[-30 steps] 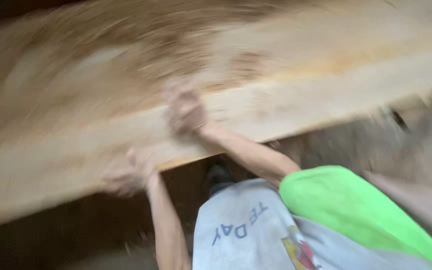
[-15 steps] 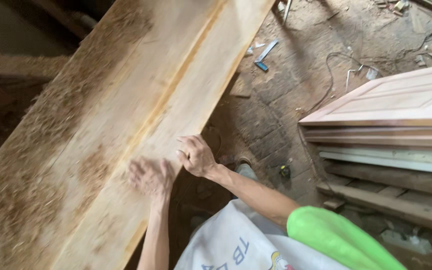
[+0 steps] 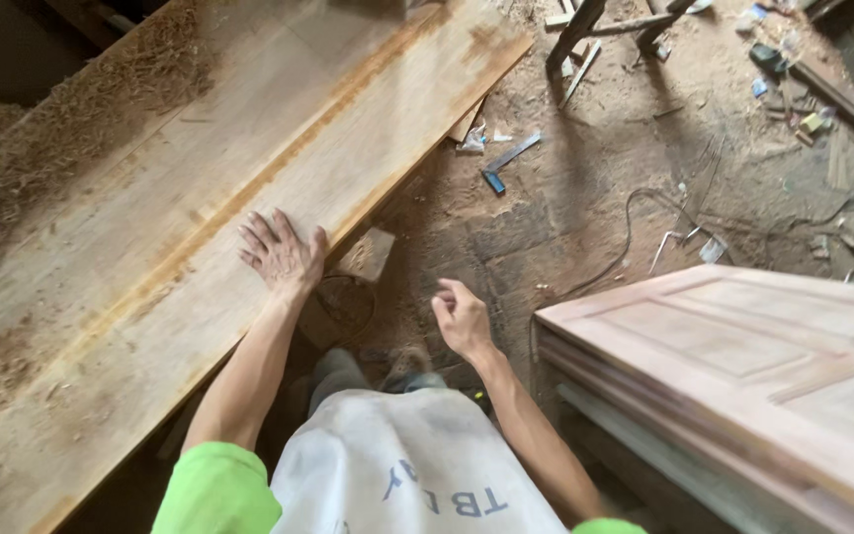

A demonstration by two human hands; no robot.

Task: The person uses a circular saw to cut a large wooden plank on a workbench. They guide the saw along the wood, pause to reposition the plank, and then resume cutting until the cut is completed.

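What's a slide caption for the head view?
Left hand flat on a dusty plank, right hand open in the air beside stacked door panels.

- A woodworking shop, rough and dusty.
- A long, broad raw plank (image 3: 200,227) runs slantwise across the view, with heaps of sawdust and shavings (image 3: 61,129) along its far side.
- A stack of unfinished panelled wooden doors (image 3: 743,366) lies at the right.
- The brick floor (image 3: 585,198) is strewn with sawdust, offcuts and a metal try square (image 3: 506,163).
- A cable (image 3: 625,247) trails over the floor.
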